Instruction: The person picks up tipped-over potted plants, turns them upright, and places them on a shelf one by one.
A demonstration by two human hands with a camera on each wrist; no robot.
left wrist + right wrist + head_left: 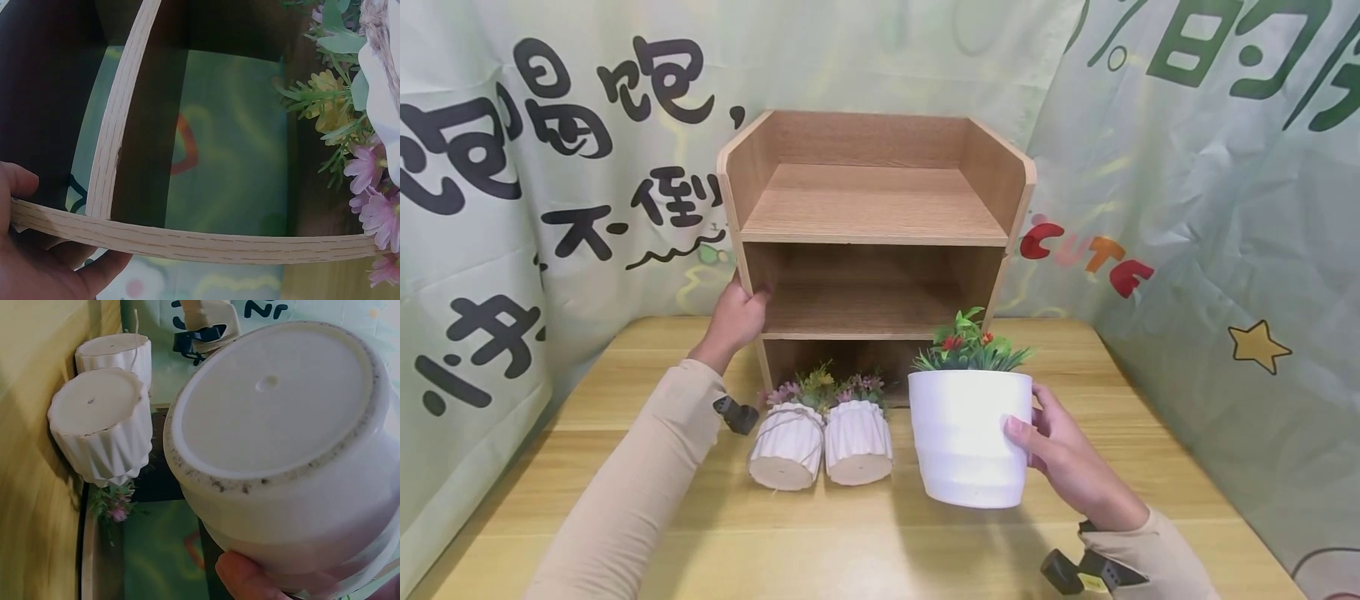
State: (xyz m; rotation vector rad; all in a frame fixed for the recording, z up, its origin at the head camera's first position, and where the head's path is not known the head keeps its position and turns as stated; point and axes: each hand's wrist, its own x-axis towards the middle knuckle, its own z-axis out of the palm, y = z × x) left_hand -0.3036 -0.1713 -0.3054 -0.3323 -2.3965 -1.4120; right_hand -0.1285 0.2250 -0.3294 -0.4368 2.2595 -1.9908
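A wooden shelf unit (874, 233) stands in the middle of the table, its compartments facing me. My left hand (737, 321) grips the left side panel (231, 245) at mid-height, thumb on the inner side and fingers outside in the left wrist view. My right hand (1067, 454) holds a large white flowerpot (970, 437) by its right side, thumb in front. Green leaves and red flowers (972, 343) top this pot. Its round base (272, 403) shows in the right wrist view, raised off the table.
Two small white fluted flowerpots (786, 446) (859, 442) lie on their sides before the shelf, bases toward me, pink and yellow flowers toward the bottom compartment. A printed cloth backdrop (1210, 217) surrounds the wooden table (820, 550) at the back and sides.
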